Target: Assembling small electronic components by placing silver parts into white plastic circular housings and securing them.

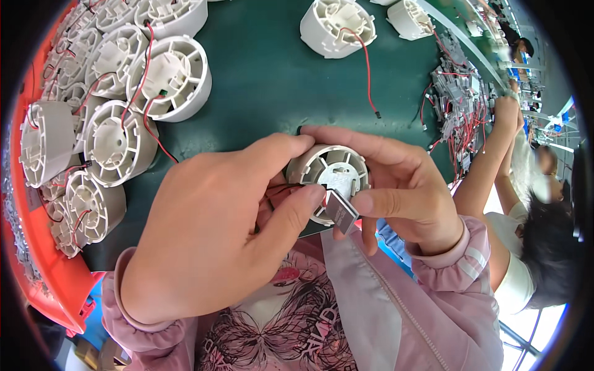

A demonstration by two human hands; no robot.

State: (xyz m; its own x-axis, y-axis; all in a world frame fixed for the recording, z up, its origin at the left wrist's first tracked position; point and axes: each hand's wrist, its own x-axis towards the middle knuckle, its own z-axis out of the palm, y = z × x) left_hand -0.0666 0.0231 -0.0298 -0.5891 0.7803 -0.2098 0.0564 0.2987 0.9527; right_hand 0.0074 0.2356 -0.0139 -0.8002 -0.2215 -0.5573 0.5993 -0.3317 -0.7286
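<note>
Between my hands is a white round plastic housing (299, 166), its open, ribbed face turned up. A small flat grey rectangular module (341, 212) sits tilted at the housing's near edge, and dark and red wires run from it under my left hand. My left hand (216, 229) closes on the housing's left side, index finger at the far rim, thumb tip against the module's left edge. My right hand (405, 191) wraps the right side, index finger along the far rim, thumb tip at the module's right edge. The lower part of the housing is hidden.
Several similar white housings (170, 77) with red and black wires crowd the left, beside an orange-red bin edge (34, 241). Another housing (337, 28) stands at the far side of the green tabletop (260, 80). A heap of grey wired modules (458, 105) lies right, near a co-worker's arm (495, 148).
</note>
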